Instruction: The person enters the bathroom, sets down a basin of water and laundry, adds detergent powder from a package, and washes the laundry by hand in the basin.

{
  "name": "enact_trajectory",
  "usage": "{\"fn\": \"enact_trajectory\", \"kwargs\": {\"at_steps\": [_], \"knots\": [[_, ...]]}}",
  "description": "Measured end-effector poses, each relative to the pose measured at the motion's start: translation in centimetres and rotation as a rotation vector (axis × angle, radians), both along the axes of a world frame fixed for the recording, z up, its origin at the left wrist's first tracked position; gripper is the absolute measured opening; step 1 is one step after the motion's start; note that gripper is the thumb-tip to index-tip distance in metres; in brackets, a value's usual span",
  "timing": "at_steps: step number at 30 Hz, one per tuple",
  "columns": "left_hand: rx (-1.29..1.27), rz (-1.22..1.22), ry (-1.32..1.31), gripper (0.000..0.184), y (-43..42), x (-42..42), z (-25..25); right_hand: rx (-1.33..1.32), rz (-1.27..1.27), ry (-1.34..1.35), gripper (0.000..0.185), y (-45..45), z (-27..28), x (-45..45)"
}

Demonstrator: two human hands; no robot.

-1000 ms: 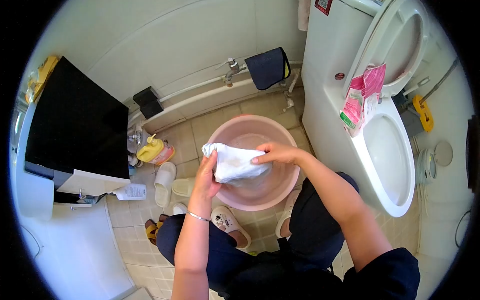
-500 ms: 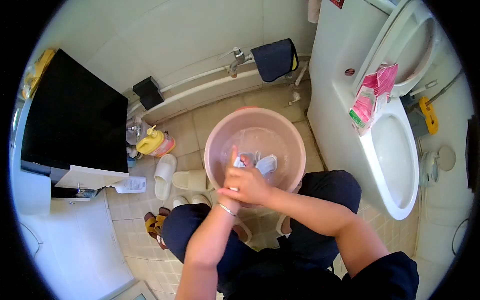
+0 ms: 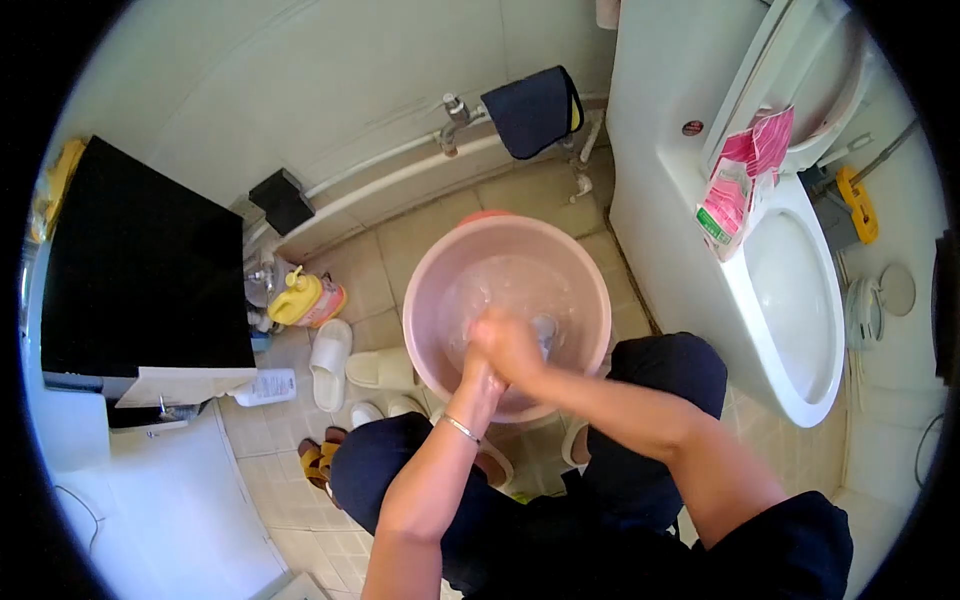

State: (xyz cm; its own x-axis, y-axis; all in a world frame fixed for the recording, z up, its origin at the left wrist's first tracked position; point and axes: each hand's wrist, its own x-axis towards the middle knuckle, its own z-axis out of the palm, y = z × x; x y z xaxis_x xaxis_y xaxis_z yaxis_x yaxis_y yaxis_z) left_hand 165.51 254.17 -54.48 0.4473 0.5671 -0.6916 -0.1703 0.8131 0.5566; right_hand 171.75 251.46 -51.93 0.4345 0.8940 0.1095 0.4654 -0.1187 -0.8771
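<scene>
Small whitish cloth piece (image 3: pixel 545 326): inside the round pale-pink plastic basin (image 3: pixel 428 290) at the centre of the frame, partly hidden.
Left hand (image 3: pixel 482 364) and right hand (image 3: pixel 510 343): pressed together over the basin, right across left; blurred, so I cannot tell whether they pinch anything.
Yellow plastic pump bottle (image 3: pixel 305 300): left of the basin, near a white slipper (image 3: pixel 330 365).
Glossy white toilet (image 3: pixel 795 300): right of the frame, with a crumpled pink-and-white packet (image 3: pixel 740 175) on it.
Metal tap (image 3: pixel 453 125): upper centre, beside a hanging dark-blue cloth (image 3: pixel 530 112).
</scene>
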Motion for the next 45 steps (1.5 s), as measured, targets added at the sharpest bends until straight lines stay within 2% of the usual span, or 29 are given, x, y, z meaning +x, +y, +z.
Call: {"fn": "enact_trajectory", "kwargs": {"at_steps": [2, 4, 6, 7, 8, 9, 10, 12, 14, 16, 18, 19, 21, 22, 24, 27, 29, 31, 32, 33, 34, 35, 37, 38, 39, 41, 43, 44, 45], "knots": [[0.003, 0.023, -0.024, 0.025, 0.4, -0.1, -0.3, 0.442, 0.124, -0.204, 0.03, -1.0, 0.8, -2.5], [0.001, 0.041, -0.048, 0.026, 0.4, 0.0, -1.3, 0.335, 0.166, -0.097, 0.032, 0.4, -0.5, 0.5], [-0.001, 0.039, -0.052, 0.026, -0.4, 0.2, -4.7, -0.27, -0.059, 0.221, 0.03, 2.3, -1.8, 3.3], [0.074, 0.278, -0.651, 0.027, -1.1, 0.8, -8.8, -0.196, -0.074, 0.371, 0.029, 0.9, -0.1, 2.1], [0.128, 0.412, -0.941, 0.028, -0.7, 1.3, -8.8, -0.178, -0.078, 0.363, 0.029, 0.4, -0.2, 1.1], [0.156, 0.502, -1.269, 0.029, -0.3, 1.8, -8.8, 0.064, 0.013, 0.125, 0.03, -0.5, -0.3, -0.3], [0.065, 0.348, -0.877, 0.031, -0.4, 1.6, -4.6, 0.295, 0.1, -0.112, 0.03, -1.0, -0.5, -1.1], [-0.108, 0.027, -0.077, 0.035, 0.1, 0.1, 2.1, 0.265, -0.008, -0.168, 0.036, 0.2, -0.8, 1.7], [-0.201, -0.033, -0.13, 0.036, 2.0, -2.0, 1.2, -0.199, -0.152, 0.194, 0.037, 0.8, -0.2, 4.9], [0.069, -0.084, -0.074, 0.039, 2.3, -2.2, 2.0, -0.173, -0.199, 0.194, 0.038, 1.5, -1.1, 5.6], [0.105, -0.032, 0.005, 0.046, 2.1, -2.1, 2.3, -0.048, -0.282, 0.721, 0.036, 1.8, -2.6, 5.3], [0.128, 0.057, -0.026, 0.039, 2.4, -1.9, 1.7, -0.058, -0.278, 0.723, 0.036, 1.6, -2.2, 4.4], [0.143, 0.158, -0.054, 0.033, 2.2, -2.4, -2.5, 0.253, -0.042, 0.511, 0.032, 0.8, 0.3, 1.7], [0.271, 0.187, -0.277, 0.031, 2.1, -3.5, -8.0, 0.245, -0.037, 0.514, 0.032, -0.2, 1.3, 0.7], [0.39, 0.21, -0.49, 0.029, 1.1, -4.2, -10.4, 0.318, 0.277, -0.195, 0.027, -2.0, 2.7, -1.2], [0.065, 0.109, -0.009, 0.028, -1.1, -2.0, -4.1, 0.176, 0.159, -0.168, 0.025, 0.4, 0.5, 1.7], [0.098, 0.107, 0.099, 0.028, -1.7, -0.4, 1.3, 0.051, 0.091, -0.224, 0.024, 0.2, 0.5, 1.6], [0.148, 0.098, 0.195, 0.027, -0.9, 0.2, 0.9, -0.012, 0.34, -0.708, 0.022, -0.8, 1.5, -0.5], [0.459, -0.006, 0.339, 0.028, -0.6, -0.6, -2.6, -0.018, 0.34, -0.703, 0.022, -0.9, 1.3, -0.5], [0.762, -0.116, 0.485, 0.029, -0.8, -1.9, -6.3, 0.17, 0.31, -0.647, 0.021, -1.1, 0.9, -0.7], [0.912, -0.185, 0.554, 0.029, -0.8, -2.5, -6.3, 0.359, 0.275, -0.586, 0.02, -1.2, 0.3, -0.7], [1.062, -0.24, 0.631, 0.03, -0.8, -2.6, -4.4, 0.274, 0.204, -0.341, 0.019, 0.2, -1.0, 0.4], [-0.027, -0.204, -0.013, 0.028, 0.3, -1.9, -0.5, 0.158, 0.136, -0.352, 0.019, 1.0, -2.3, 2.0], [-0.024, -0.207, -0.009, 0.028, 0.2, -2.6, -2.1, 0.046, 0.068, -0.362, 0.019, 1.3, -1.8, 2.2], [0.109, -0.096, -0.218, 0.025, 0.6, -3.0, -5.1, 0.059, 0.063, -0.374, 0.019, 1.1, -1.3, 1.7], [0.219, 0.025, -0.402, 0.021, -0.1, -3.0, -3.7, 0.437, 0.204, -0.211, 0.023, -1.6, 1.2, -1.8], [0.002, 0.174, -0.168, 0.017, -0.5, -1.4, -0.2, 0.24, 0.169, -0.307, 0.021, 0.5, -1.7, 1.2], [0.004, 0.173, -0.17, 0.017, -0.7, -1.3, 0.2, 0.049, 0.127, -0.408, 0.019, 1.4, -1.9, 2.4], [-0.007, 0.104, -0.077, 0.017, -0.7, -0.9, 0.4, 0.051, 0.122, -0.415, 0.019, 1.0, -2.0, 2.1]]}}
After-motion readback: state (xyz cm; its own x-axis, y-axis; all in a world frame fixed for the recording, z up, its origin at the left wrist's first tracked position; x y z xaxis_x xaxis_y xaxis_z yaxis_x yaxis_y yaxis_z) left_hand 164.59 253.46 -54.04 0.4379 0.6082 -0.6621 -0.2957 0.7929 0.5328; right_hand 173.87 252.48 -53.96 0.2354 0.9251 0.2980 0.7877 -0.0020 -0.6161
